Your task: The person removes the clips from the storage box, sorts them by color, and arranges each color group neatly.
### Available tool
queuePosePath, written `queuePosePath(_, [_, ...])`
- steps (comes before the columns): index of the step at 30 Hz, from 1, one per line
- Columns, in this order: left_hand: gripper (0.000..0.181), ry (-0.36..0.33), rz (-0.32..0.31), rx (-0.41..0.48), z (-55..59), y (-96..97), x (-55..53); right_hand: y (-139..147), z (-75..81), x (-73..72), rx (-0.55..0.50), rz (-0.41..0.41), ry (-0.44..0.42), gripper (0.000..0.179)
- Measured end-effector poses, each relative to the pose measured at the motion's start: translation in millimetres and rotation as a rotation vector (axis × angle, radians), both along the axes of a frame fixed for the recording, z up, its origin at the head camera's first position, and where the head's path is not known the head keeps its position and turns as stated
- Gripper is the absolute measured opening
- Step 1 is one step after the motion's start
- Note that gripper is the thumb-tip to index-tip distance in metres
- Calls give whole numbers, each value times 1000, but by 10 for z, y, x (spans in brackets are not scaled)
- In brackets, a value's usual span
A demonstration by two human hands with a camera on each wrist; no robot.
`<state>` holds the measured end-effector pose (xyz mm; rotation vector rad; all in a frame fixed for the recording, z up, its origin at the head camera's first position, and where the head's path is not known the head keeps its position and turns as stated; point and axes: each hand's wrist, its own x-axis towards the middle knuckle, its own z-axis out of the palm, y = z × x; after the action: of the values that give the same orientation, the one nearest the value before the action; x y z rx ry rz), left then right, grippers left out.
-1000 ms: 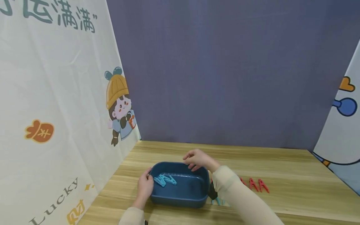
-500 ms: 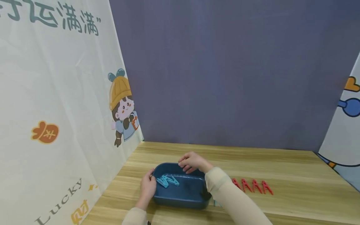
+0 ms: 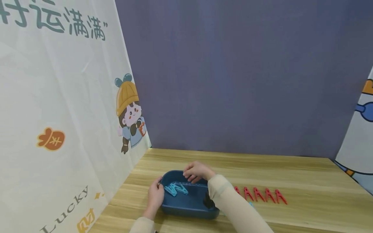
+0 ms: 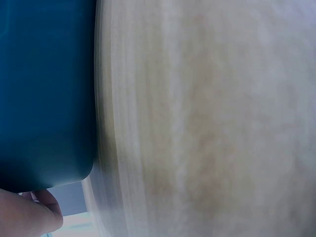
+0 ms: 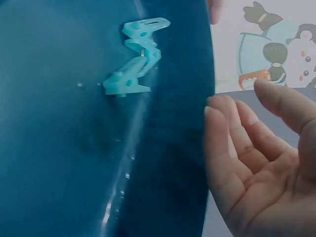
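A dark blue plastic basin [image 3: 186, 201] sits on the wooden table. My left hand [image 3: 156, 194] grips its left rim, and in the left wrist view the left hand [image 4: 27, 215] shows at the basin's [image 4: 47, 98] corner. Turquoise clothes pegs [image 3: 175, 189] lie together at the left of the basin's floor; the right wrist view shows these pegs [image 5: 134, 64] closer. Over the basin's back rim is my right hand [image 3: 198, 172]. In the right wrist view, the right hand [image 5: 266, 163] has relaxed, bent fingers with nothing between them, fingertips right at the rim.
Several red clothes pegs [image 3: 268, 195] stand in a row on the table [image 3: 314, 181] to the right of the basin, partly behind my right sleeve [image 3: 233, 200]. A bit of turquoise [image 3: 251, 204] shows beside the sleeve. A printed white sheet [image 3: 73, 106] hangs at left.
My right hand has shifted left along the basin's back rim and a little lower. More red pegs show beside the sleeve. The head view has turned slightly left; the left hand keeps its grip.
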<state>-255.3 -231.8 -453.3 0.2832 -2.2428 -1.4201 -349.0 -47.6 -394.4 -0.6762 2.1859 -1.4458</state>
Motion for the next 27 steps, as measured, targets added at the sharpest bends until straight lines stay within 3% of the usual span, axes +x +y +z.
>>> queuePosePath(7, [38, 8, 8, 6, -15, -7, -13, -44, -74, -12, 74, 90, -51, 23])
queuePosePath(11, [37, 14, 9, 0, -15, -9, -17, -52, -87, 6, 102, 97, -72, 25])
queuePosePath(20, [36, 26, 12, -7, -6, -4, -4, -154, -227, 36, 195, 59, 3, 22])
queuePosePath(27, [36, 49, 0, -9, -14, 0, 0, -217, -351, 73, 250, 29, 118, 8])
